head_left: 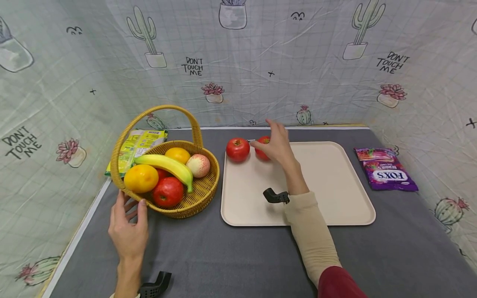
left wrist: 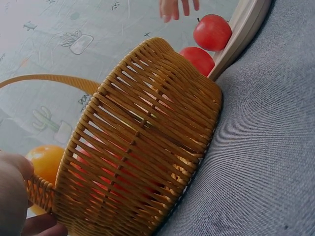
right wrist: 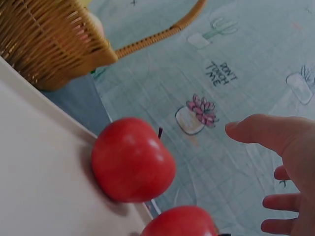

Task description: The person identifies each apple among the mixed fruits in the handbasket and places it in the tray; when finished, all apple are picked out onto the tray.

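My left hand is at the near-left side of a yellow wicker basket. In the left wrist view its thumb and fingers grip the rim at the handle's foot. The basket holds a banana, two oranges, a peach and a red apple, with more red partly hidden behind. Two other red apples sit side by side at the far-left corner of a beige tray. Above the right-hand apple hovers my right hand, fingers spread and holding nothing; the right wrist view shows a gap from the apples.
A yellow-green packet lies behind the basket. To the tray's right is a purple candy bag. Printed cloth walls surround the grey table at the back and sides.
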Tool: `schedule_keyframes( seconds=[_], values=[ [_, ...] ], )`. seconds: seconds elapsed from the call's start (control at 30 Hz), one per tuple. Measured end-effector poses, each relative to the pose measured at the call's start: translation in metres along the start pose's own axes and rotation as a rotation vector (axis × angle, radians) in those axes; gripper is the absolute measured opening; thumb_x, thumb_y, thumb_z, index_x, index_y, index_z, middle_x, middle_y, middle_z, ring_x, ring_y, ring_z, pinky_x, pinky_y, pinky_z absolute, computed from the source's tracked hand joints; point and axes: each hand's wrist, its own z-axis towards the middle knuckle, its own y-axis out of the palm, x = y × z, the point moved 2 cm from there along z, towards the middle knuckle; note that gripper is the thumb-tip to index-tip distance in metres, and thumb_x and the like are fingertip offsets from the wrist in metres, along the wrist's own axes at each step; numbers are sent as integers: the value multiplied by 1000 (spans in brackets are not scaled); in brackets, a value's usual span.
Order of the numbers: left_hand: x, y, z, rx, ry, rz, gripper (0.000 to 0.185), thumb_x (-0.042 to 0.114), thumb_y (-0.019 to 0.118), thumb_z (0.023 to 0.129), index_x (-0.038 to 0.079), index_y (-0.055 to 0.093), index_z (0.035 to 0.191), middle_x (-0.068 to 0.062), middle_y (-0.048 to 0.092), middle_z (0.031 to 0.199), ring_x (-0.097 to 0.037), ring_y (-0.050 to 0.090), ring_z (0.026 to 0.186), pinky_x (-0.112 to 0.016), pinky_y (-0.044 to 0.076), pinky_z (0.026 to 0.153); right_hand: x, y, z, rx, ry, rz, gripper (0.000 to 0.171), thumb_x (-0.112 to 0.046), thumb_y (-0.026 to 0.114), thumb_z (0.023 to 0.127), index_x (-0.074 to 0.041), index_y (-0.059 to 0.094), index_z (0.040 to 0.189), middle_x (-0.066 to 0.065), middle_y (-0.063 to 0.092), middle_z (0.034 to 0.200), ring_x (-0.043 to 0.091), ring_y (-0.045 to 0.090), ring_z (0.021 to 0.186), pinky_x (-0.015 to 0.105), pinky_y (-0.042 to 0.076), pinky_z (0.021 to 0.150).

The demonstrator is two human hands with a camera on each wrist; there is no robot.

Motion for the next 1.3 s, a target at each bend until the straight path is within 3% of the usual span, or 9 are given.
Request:
schedule_keyframes(
  seconds=[0.3,0.57,0.7,0.8,1.03,1.3],
  values=[
    [0,1,0,3,1,-7,63,10,71,81,22,48,138,-13,63,116,6,61,92,1,44,75,-32,6,-10,-27,-110,27,86,-47,72,74,-20,31,146,8,34,145,26,27,136,51,36,108],
    [-1,1,-1,4,-4,-6,63,9,71,81,22,48,138,-12,63,116,3,62,92,1,44,75,-57,14,-19,-87,-195,27,87,-54,70,73,-25,31,145,3,31,148,23,26,137,52,38,106],
    [-1,1,-1,6,-9,-11,63,9,71,81,23,48,138,-12,63,116,2,62,92,1,44,75,-75,19,-21,-102,-279,26,88,-54,72,72,-23,32,145,5,33,147,25,27,136,51,36,107],
    [-1,1,-1,3,-14,-6,63,10,71,81,23,48,138,-12,63,117,-3,64,92,1,44,75,-89,23,-22,-120,-345,10,87,-53,72,73,-22,33,145,4,34,146,25,29,135,49,36,108],
    [1,2,0,-8,-5,1,62,11,70,82,21,47,139,-15,62,116,-31,64,88,0,45,77,-116,43,-24,-217,-448,0,85,-51,71,74,-23,32,145,3,34,146,23,32,133,45,37,108],
    [1,0,1,4,-6,1,62,10,70,82,21,48,138,-15,63,116,-34,65,88,-1,45,76,-150,71,-33,-353,-549,-3,84,-49,71,75,-27,31,145,-1,29,149,18,30,132,40,38,107]
  ],
)
